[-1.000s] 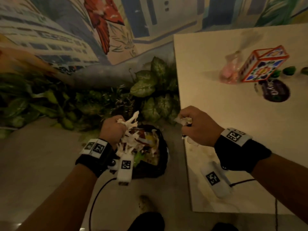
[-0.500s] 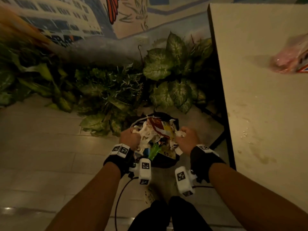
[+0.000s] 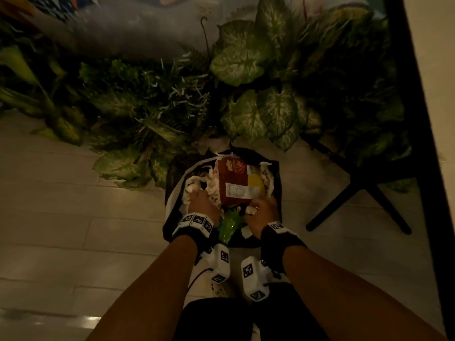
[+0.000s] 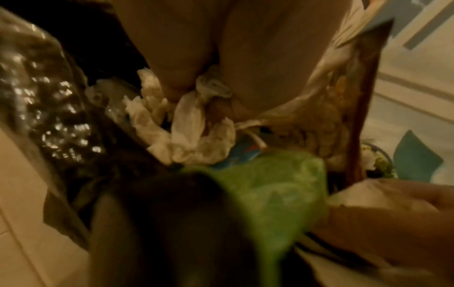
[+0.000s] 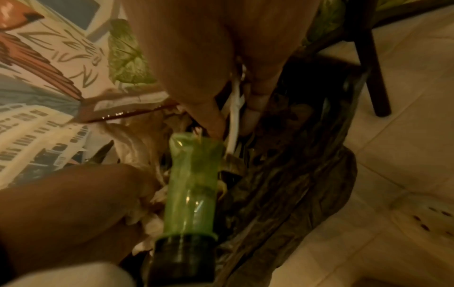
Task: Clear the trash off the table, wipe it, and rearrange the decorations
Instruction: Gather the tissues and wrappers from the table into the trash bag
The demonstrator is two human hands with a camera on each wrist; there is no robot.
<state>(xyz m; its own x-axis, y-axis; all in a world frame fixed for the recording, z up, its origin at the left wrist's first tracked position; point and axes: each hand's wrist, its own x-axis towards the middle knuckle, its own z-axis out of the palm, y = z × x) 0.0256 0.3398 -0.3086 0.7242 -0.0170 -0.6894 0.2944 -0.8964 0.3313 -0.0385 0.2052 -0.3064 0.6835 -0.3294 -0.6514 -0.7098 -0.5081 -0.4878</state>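
Pale floor tiles [image 3: 61,217] underfoot, dim and warm-lit. Broad variegated foliage [image 3: 246,70] banked beyond the trash bin. Dark table edge [image 3: 413,119] to the right of the bin, one black table leg [image 3: 357,200] angled down near it. Black-lined trash bin [image 3: 277,173] on the tiles, heaped to the rim. Red-brown snack bag [image 3: 236,183] lying on top, label panel up. Green plastic bottle [image 5: 194,186] at the bin's near side, between both wrists, dark cap toward the camera. Crumpled white tissues [image 4: 186,128] packed on the bin's left side. Left hand [image 3: 202,203] down in the bin, fingers clenched round a wad of those tissues. Right hand [image 3: 263,210] at the bin's right side, fingers pinching a white paper scrap [image 5: 234,116] over the liner.
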